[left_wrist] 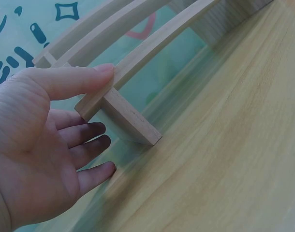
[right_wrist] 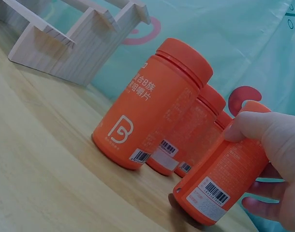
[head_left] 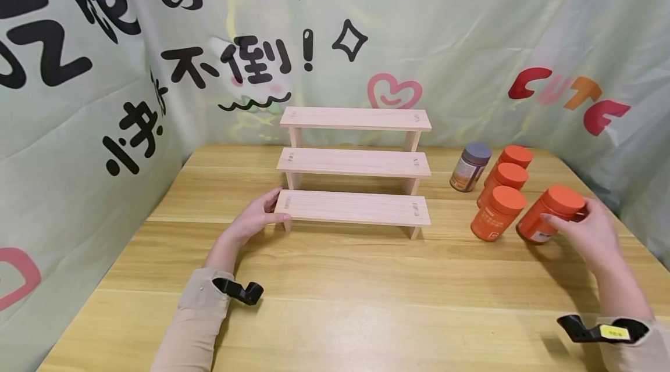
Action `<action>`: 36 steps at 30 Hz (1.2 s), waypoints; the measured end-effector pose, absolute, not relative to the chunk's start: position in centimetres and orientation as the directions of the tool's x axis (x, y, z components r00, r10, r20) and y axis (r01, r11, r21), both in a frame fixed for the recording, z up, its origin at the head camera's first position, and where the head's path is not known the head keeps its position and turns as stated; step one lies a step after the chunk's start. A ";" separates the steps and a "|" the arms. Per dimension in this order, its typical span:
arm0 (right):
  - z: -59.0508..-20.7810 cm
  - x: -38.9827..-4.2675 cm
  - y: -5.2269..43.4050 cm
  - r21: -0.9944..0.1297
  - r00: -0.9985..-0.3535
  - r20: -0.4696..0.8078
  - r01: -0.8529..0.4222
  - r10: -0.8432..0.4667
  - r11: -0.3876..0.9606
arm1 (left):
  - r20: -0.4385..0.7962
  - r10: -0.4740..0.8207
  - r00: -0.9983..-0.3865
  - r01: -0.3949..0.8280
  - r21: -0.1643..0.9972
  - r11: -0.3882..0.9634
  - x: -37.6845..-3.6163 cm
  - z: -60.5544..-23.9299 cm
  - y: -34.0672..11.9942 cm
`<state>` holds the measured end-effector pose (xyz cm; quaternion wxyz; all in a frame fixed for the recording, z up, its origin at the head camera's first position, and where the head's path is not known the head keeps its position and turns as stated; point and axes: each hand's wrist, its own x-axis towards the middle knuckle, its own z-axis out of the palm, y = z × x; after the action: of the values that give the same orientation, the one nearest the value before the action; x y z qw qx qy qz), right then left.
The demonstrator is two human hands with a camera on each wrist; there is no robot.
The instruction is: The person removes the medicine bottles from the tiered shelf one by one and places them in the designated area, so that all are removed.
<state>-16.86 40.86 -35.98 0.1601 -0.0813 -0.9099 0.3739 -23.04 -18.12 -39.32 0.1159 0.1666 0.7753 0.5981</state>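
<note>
1. The orange bottle (head_left: 549, 213) is standing on the table (head_left: 335, 302) to the right of the wooden step shelf (head_left: 355, 207), at the near right end of a cluster of bottles, and the right hand (head_left: 588, 232) is closing around it: thumb over the upper side, fingers curling round the far side.
2. Its long axis is running nearly upright, cap leaning slightly toward the step shelf, so the right-hand grip is meeting it from the side away from the shelf.
3. Three more orange bottles (head_left: 497, 213) are standing just beside it on the shelf side, and a grey-capped jar (head_left: 470, 167) is sitting behind them, nearest the shelf's right end.
4. The left hand (head_left: 256, 218) is resting at the shelf's left end, its fingers straight; the thumb (left_wrist: 84, 79) is pressing on the lowest step's edge, and it is grasping nothing.
5. The held bottle is lying well apart from the left hand, across the whole shelf, so the right hand is judged the nearer one.
6. The shelf's three steps are lying bare.
</note>
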 end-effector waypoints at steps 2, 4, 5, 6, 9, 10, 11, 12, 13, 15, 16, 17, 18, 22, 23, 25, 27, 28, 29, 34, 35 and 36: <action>-36.1 -16.8 40.9 -0.708 -0.937 0.225 0.030 0.265 0.706 | 0.020 0.396 -0.918 0.121 0.965 0.232 -23.0 -39.3 -18.2; -36.3 -16.9 40.8 -0.708 -0.939 0.221 0.032 0.264 0.705 | 0.019 0.397 -0.917 0.121 0.965 0.234 -23.0 -39.4 -18.2; -36.3 -16.9 40.8 -0.710 -0.939 0.221 0.030 0.263 0.703 | 0.018 0.397 -0.918 0.120 0.965 0.234 -23.0 -39.4 -18.2; -36.3 -16.9 40.7 -0.712 -0.939 0.222 0.028 0.263 0.702 | 0.018 0.397 -0.918 0.120 0.965 0.234 -22.9 -39.4 -18.3; -36.4 -17.0 40.6 -0.732 -0.941 0.223 0.010 0.254 0.681 | 0.014 0.394 -0.919 0.116 0.965 0.236 -22.8 -39.3 -18.3; -36.4 -17.0 40.7 -0.741 -0.942 0.227 -0.002 0.248 0.671 | 0.012 0.390 -0.921 0.113 0.965 0.237 -22.8 -39.3 -18.3; -36.4 -17.1 40.7 -0.753 -0.943 0.230 -0.016 0.241 0.658 | 0.012 0.387 -0.922 0.112 0.965 0.236 -22.8 -39.3 -18.3; -36.4 -17.1 40.7 -0.765 -0.945 0.234 -0.033 0.230 0.643 | 0.011 0.384 -0.923 0.111 0.965 0.239 -22.8 -39.2 -18.2; -36.5 -17.1 40.8 -0.780 -0.946 0.236 -0.049 0.221 0.624 | 0.011 0.382 -0.924 0.111 0.964 0.241 -22.8 -39.2 -18.2; -36.6 -17.1 41.0 -0.804 -0.948 0.243 -0.078 0.205 0.590 | 0.015 0.382 -0.924 0.117 0.963 0.244 -22.8 -39.2 -18.2; -36.6 -17.1 41.1 -0.815 -0.949 0.246 -0.093 0.197 0.572 | 0.016 0.380 -0.925 0.118 0.962 0.246 -22.8 -39.2 -18.2; -36.7 -17.0 41.2 -0.824 -0.951 0.245 -0.102 0.189 0.557 | 0.017 0.379 -0.925 0.119 0.961 0.249 -22.8 -39.2 -18.2; -36.7 -17.0 41.3 -0.830 -0.952 0.246 -0.109 0.183 0.547 | 0.016 0.379 -0.925 0.120 0.960 0.252 -22.8 -39.2 -18.2; -36.6 -16.7 41.6 -0.846 -0.960 0.247 -0.147 0.133 0.513 | 0.009 0.376 -0.927 0.114 0.960 0.257 -22.7 -39.1 -18.1; -36.5 -16.6 41.6 -0.844 -0.961 0.247 -0.150 0.126 0.516 | 0.009 0.378 -0.926 0.114 0.960 0.256 -22.8 -39.1 -18.0; -36.4 -16.5 41.7 -0.843 -0.962 0.250 -0.161 0.110 0.514 | 0.011 0.382 -0.924 0.116 0.960 0.253 -22.8 -39.2 -18.0; -36.5 -16.7 42.1 -0.834 -0.963 0.246 -0.153 0.108 0.531 | 0.011 0.382 -0.924 0.115 0.961 0.253 -22.9 -39.2 -17.9; -36.7 -16.9 42.5 -0.830 -0.965 0.239 -0.144 0.111 0.539 | 0.010 0.380 -0.925 0.114 0.961 0.253 -22.9 -39.2 -17.9; -37.2 -17.3 43.0 -0.819 -0.963 0.238 -0.129 0.127 0.559 | 0.011 0.381 -0.924 0.118 0.959 0.256 -22.9 -39.2 -17.9; -40.0 -19.8 46.7 -0.745 -0.945 0.231 -0.018 0.232 0.666 | 0.005 0.379 -0.926 0.118 0.954 0.275 -22.8 -39.3 -18.2; -39.9 -19.9 46.9 -0.742 -0.942 0.222 0.004 0.251 0.670 | 0.006 0.379 -0.925 0.122 0.952 0.282 -22.7 -39.2 -18.3; -39.8 -20.0 47.1 -0.734 -0.940 0.214 0.026 0.267 0.678 | 0.004 0.375 -0.927 0.121 0.950 0.288 -22.7 -39.2 -18.5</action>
<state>-20.02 47.08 -39.79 0.1537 -0.0810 -0.9031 0.3927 -22.68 -18.52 -39.16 0.1101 0.1559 0.7950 0.5758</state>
